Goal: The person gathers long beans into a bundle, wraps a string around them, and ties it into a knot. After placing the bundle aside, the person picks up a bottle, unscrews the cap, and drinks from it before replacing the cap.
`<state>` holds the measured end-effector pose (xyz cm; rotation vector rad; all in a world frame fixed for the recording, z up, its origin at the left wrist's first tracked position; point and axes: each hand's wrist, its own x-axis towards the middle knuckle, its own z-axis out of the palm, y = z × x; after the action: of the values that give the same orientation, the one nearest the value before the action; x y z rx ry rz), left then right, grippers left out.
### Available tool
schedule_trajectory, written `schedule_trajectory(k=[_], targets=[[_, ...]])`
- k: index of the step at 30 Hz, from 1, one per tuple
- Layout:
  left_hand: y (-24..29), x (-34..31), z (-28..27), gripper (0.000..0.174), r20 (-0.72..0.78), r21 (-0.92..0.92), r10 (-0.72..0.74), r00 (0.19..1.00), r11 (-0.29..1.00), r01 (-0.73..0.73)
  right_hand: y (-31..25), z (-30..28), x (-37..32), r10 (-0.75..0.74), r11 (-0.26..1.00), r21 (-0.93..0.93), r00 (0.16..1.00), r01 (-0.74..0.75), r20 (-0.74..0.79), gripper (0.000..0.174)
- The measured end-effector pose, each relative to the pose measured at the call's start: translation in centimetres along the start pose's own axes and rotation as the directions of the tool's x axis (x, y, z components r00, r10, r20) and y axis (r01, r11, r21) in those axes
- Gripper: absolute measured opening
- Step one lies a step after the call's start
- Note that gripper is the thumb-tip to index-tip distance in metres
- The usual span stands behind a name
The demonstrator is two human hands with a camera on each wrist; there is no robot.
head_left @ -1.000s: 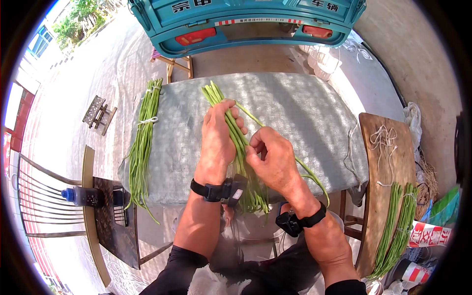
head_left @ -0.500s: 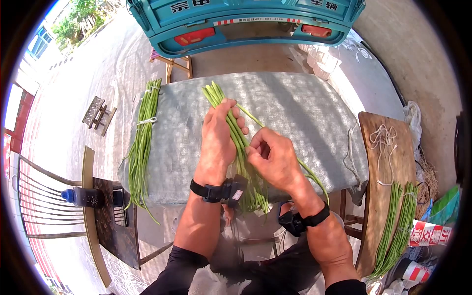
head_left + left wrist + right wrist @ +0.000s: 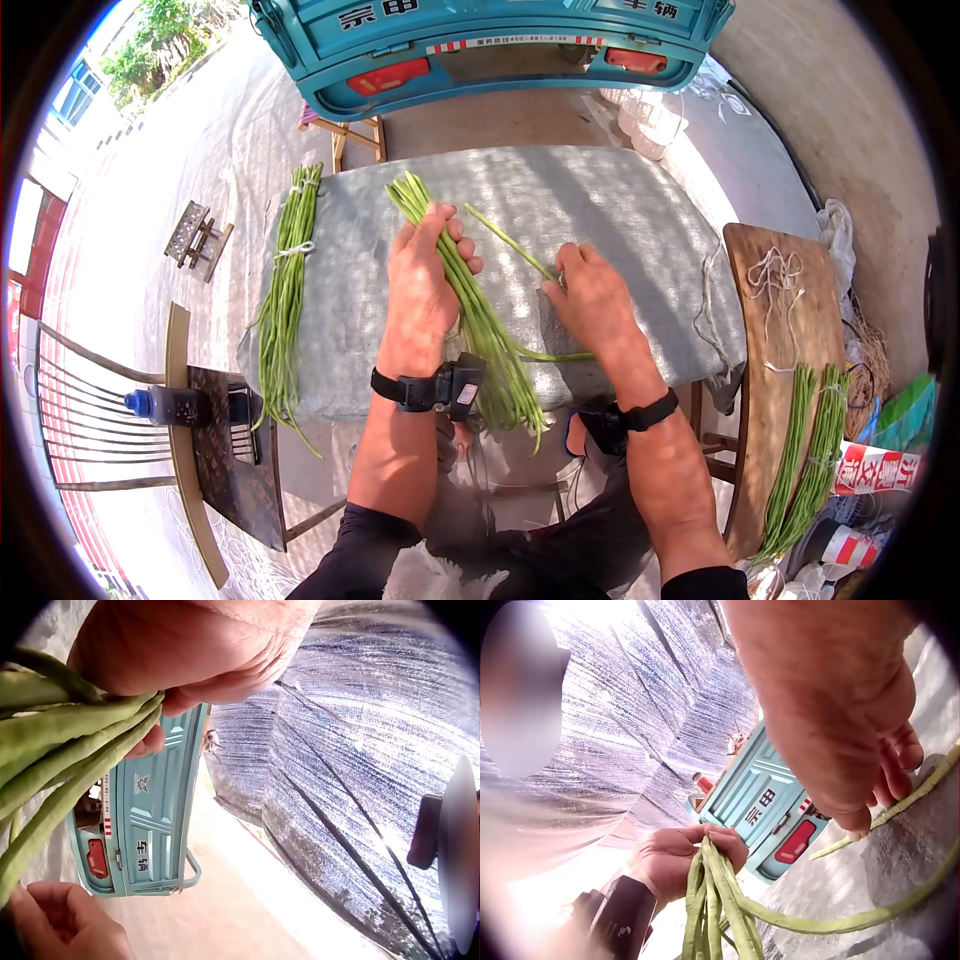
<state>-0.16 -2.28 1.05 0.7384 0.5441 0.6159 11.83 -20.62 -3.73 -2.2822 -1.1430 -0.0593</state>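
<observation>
My left hand (image 3: 425, 280) grips a bunch of long green beans (image 3: 487, 335) above the cloth-covered table, its upper ends poking out past the thumb and its lower ends hanging over the near edge. To the right, my right hand (image 3: 598, 305) pinches a single long bean (image 3: 508, 240) between thumb and fingertips, as the right wrist view also shows. That bean's tip points up and left, low over the cloth. A curved bean length (image 3: 840, 924) runs out from the bunch, passing under the right forearm in the head view.
A string-tied bean bundle (image 3: 288, 290) lies along the table's left side. The wooden bench (image 3: 745, 400) at right bears white strings (image 3: 775, 272) and more bean bundles (image 3: 812, 455). A chair with a bottle (image 3: 165, 405) stands left; a blue truck (image 3: 480, 70) is parked beyond the table (image 3: 640, 200).
My right hand has moved slightly right and up, drawing the single bean away from the bunch. The left hand has shifted a little left with the bunch, still gripping it.
</observation>
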Motion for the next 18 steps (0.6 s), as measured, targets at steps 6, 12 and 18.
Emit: schedule_trajectory(k=[6,12,18], targets=[[0.0,0.1,-0.2,0.021,0.021,-0.031,-0.017,1.000,0.999,0.018,0.4,0.8,0.4,0.021,0.999,-0.044,0.998,-0.018,0.054,0.019],[0.1,0.2,-0.5,0.021,0.035,-0.057,-0.049,0.998,0.997,0.051,-0.3,-1.0,1.3,0.032,0.906,0.420,0.998,-0.053,0.058,0.013],[0.0,0.3,-0.4,0.023,0.022,-0.069,-0.058,0.998,0.996,0.059,-3.0,-2.6,1.6,0.109,0.703,0.691,0.986,-0.168,0.128,0.013]])
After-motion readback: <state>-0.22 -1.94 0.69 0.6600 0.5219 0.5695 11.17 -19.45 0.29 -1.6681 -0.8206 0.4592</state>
